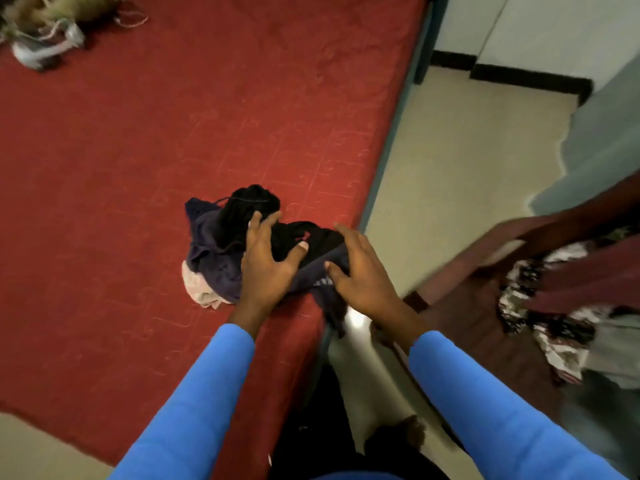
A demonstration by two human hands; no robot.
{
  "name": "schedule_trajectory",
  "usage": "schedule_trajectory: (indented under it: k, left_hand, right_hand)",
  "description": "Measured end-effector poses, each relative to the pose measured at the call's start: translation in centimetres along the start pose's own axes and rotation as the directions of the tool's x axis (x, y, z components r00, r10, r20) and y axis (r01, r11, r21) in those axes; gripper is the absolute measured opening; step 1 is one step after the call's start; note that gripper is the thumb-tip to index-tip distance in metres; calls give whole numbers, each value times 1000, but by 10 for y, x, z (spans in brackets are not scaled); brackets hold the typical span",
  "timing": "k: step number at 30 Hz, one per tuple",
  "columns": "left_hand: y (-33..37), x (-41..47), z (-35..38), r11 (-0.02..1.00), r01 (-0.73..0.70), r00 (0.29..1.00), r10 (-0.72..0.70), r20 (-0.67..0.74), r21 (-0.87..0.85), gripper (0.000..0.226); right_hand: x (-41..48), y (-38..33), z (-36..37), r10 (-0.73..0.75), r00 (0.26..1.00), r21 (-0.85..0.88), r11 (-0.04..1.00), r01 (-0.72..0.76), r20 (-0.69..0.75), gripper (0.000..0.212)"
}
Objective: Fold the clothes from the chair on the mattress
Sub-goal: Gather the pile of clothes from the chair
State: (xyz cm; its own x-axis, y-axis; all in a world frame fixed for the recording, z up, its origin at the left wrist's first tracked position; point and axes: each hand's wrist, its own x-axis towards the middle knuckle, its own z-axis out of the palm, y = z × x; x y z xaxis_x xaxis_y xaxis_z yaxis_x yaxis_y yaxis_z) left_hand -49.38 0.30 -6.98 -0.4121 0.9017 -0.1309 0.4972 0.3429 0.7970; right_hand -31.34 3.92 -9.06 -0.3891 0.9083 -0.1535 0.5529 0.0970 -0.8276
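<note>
A crumpled heap of dark navy and black clothes (221, 240) lies near the right edge of the red mattress (138, 150), with a pale pink garment (199, 285) under its left side. My left hand (268, 263) rests on the heap with fingers spread. My right hand (360, 268) lies with straight fingers on the part of the dark cloth that hangs over the mattress edge. At the right stands a dark wooden chair (485, 306) holding more clothes, among them a black-and-white patterned one (540, 317).
A grey-white bundle of cloth and cords (48, 36) lies at the mattress's far left corner. Cream floor (450, 168) runs between mattress and chair. A grey cloth (602, 140) is draped at the far right. My bare foot (412, 433) stands on the floor below.
</note>
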Motion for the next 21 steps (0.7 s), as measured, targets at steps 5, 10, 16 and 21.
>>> schedule_trajectory:
  k: [5, 10, 16, 21]
  left_hand:
    - [82, -59, 60, 975, -217, 967, 221, 126, -43, 68]
    - [146, -100, 137, 949, -279, 892, 312, 327, -144, 55]
    - [222, -138, 244, 939, -265, 710, 344, 615, -219, 57]
    - [285, -134, 333, 947, -226, 617, 321, 719, -229, 71]
  right_hand:
    - [-92, 40, -91, 94, 967, 126, 990, -65, -238, 67]
    - [-174, 99, -172, 286, 832, 290, 944, -159, -476, 58]
    - [-225, 170, -258, 553, 605, 519, 816, -254, -573, 52]
    - [-225, 224, -327, 658, 454, 595, 747, -296, -601, 69]
